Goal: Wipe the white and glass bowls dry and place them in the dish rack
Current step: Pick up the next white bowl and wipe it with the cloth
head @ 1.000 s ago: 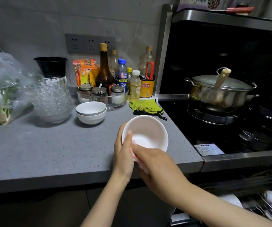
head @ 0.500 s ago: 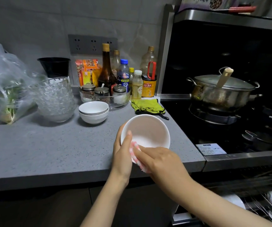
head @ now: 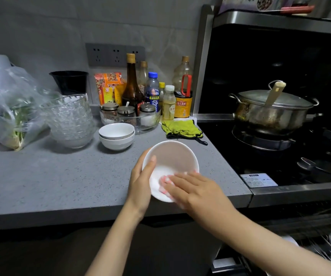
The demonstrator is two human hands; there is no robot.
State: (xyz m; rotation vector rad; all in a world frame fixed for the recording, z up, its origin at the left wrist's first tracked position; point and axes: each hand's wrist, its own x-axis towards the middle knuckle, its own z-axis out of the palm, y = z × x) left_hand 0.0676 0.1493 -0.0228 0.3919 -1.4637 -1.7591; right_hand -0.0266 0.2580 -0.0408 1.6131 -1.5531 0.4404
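The grey speckled countertop (head: 41, 182) is showing a broad stretch of its surface on my left, its front edge running under my wrists. The stack of clear glass bowls (head: 71, 122) is standing well back. I am holding the round white ceramic bowl (head: 170, 158) tilted above the counter's front right corner, my left hand (head: 140, 182) curling round its rim with the thumb inside. My right hand (head: 196, 190), with fingers flat and together, is pressing a pink-and-white cloth (head: 164, 181) against the inner wall.

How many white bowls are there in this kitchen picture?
3. One white bowl is in the left hand, being wiped; a stacked pair sits on the counter beside the glass bowls. More may be hidden in the rack at lower right.
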